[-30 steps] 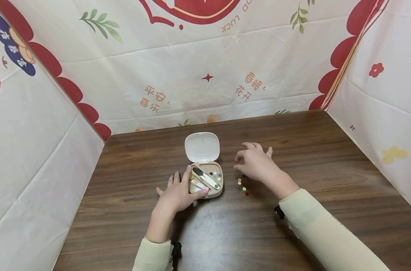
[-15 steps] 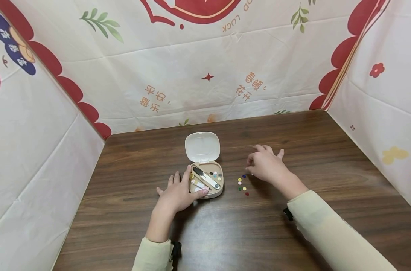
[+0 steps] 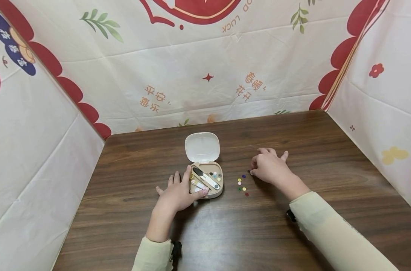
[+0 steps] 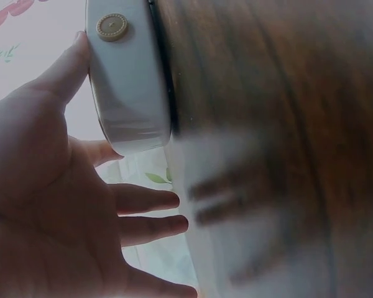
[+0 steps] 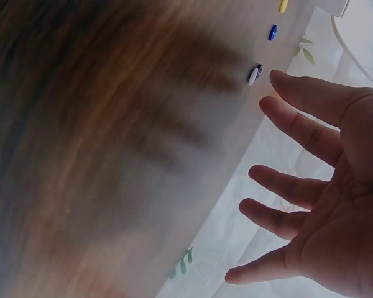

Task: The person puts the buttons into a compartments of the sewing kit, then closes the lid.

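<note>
An open sewing kit box (image 3: 216,195) stands on the table, its lid (image 3: 202,147) tipped back. My left hand (image 3: 177,194) rests on the box's front left corner, thumb and index finger at its rim, the other fingers spread. A black-and-white tool (image 3: 206,178) lies diagonally inside, with several buttons (image 3: 215,174) behind it. My right hand (image 3: 272,167) hovers low over the table, holding nothing; its thumb and index fingertips are apart, close to a white button (image 5: 253,76) and a dark purple button (image 5: 260,70).
Several loose buttons lie between box and right hand, among them a blue button (image 3: 244,176), a yellow button (image 3: 239,180), a green button (image 3: 239,189) and a red button (image 3: 247,194). A printed white cloth (image 3: 192,56) hangs behind the wooden table (image 3: 124,169).
My right hand has moved to the right and slightly nearer, uncovering the blue button and then the dark one by its fingertips. The left hand and box have stayed put.
</note>
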The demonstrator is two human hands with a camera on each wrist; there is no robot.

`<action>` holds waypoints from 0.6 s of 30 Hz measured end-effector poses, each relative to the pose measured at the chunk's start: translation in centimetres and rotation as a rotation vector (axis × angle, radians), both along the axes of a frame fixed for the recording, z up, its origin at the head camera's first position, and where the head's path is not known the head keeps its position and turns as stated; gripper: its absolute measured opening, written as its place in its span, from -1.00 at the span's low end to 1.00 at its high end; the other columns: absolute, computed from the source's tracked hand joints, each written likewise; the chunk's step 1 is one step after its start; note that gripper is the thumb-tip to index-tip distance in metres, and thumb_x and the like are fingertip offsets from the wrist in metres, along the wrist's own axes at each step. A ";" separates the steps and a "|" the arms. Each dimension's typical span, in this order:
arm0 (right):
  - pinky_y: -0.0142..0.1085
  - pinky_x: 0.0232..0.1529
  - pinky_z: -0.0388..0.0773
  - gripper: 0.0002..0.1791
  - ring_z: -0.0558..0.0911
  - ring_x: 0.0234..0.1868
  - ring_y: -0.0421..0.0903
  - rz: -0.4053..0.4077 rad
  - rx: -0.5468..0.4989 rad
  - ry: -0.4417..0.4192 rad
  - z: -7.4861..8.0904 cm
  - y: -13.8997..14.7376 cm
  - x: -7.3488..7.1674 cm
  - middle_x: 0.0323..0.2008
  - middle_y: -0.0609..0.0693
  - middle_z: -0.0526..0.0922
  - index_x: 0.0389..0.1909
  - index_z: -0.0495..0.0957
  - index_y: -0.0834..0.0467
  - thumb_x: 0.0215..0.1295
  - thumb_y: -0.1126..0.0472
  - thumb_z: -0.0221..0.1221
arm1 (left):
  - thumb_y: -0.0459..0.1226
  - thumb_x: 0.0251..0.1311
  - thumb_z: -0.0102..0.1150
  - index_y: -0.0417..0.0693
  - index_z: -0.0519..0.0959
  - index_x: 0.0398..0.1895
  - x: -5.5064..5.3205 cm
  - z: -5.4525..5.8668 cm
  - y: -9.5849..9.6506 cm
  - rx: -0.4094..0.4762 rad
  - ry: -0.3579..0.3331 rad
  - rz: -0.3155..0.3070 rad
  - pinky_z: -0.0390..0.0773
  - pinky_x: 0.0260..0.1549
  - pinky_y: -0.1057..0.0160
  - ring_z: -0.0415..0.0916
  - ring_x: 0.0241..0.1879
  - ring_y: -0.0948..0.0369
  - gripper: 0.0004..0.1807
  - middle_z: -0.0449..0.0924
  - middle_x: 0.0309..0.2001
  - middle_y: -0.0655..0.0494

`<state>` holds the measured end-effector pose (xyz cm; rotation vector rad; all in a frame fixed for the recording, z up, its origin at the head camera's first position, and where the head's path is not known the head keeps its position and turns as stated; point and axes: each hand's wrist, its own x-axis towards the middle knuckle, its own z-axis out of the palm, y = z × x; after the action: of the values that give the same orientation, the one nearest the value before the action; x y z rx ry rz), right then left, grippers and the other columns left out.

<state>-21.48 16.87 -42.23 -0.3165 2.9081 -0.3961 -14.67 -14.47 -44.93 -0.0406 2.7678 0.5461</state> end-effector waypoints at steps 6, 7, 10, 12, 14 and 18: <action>0.78 0.33 -0.26 -0.79 0.18 0.57 0.52 0.007 0.010 -0.008 -0.5 -0.1 0.1 0.49 0.34 0.41 -0.47 0.65 -0.02 0.36 0.13 0.42 | 0.69 0.04 0.01 0.42 -0.19 0.77 -0.5 -1.3 -0.5 -0.020 0.007 -0.017 -0.16 0.31 -0.81 -0.05 0.70 -0.29 0.31 -0.01 0.71 -0.30; 0.79 0.32 -0.26 -0.78 0.18 0.56 0.52 0.008 0.010 -0.009 -0.5 -0.1 0.1 0.48 0.34 0.42 -0.48 0.64 -0.02 0.36 0.14 0.42 | 0.69 0.04 0.02 0.42 -0.20 0.77 -0.6 -1.3 -0.5 -0.022 0.008 -0.023 -0.15 0.31 -0.81 -0.04 0.70 -0.29 0.32 -0.01 0.71 -0.31; 0.79 0.32 -0.26 -0.73 0.19 0.56 0.52 0.004 0.008 -0.006 -0.6 -0.1 0.1 0.47 0.33 0.43 -0.53 0.60 -0.02 0.35 0.15 0.42 | 0.70 0.01 0.03 0.41 -0.23 0.77 -0.6 -1.3 -0.7 -0.022 0.006 -0.041 -0.12 0.30 -0.81 -0.05 0.70 -0.28 0.35 -0.01 0.71 -0.30; 0.79 0.32 -0.26 -0.70 0.18 0.56 0.52 0.003 0.007 -0.005 -0.6 -0.2 0.0 0.46 0.32 0.44 -0.57 0.58 -0.01 0.35 0.16 0.43 | 0.71 -0.02 0.04 0.40 -0.24 0.78 -0.7 -1.4 -0.9 -0.017 -0.003 -0.052 -0.12 0.31 -0.80 -0.07 0.71 -0.28 0.38 -0.04 0.72 -0.29; 0.79 0.32 -0.27 -0.68 0.18 0.57 0.51 0.002 0.004 -0.007 -0.7 -0.2 -0.1 0.45 0.31 0.45 -0.58 0.57 -0.01 0.34 0.16 0.43 | 0.72 -0.04 0.04 0.40 -0.25 0.78 -0.9 -1.5 -1.1 -0.005 -0.019 -0.058 -0.12 0.33 -0.79 -0.10 0.72 -0.28 0.40 -0.07 0.73 -0.28; 0.78 0.33 -0.26 -0.68 0.17 0.58 0.51 -0.003 -0.001 -0.016 -0.8 -0.3 -0.2 0.48 0.31 0.43 -0.59 0.56 0.01 0.34 0.18 0.43 | 0.68 -0.01 0.10 0.37 -0.25 0.78 -1.2 -1.7 -1.4 0.022 -0.039 -0.068 -0.13 0.35 -0.78 -0.14 0.72 -0.29 0.40 -0.11 0.73 -0.28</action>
<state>-21.65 16.53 -43.00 -0.3081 2.8931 -0.3990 -15.87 -15.89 -46.59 0.0467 2.7142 0.5528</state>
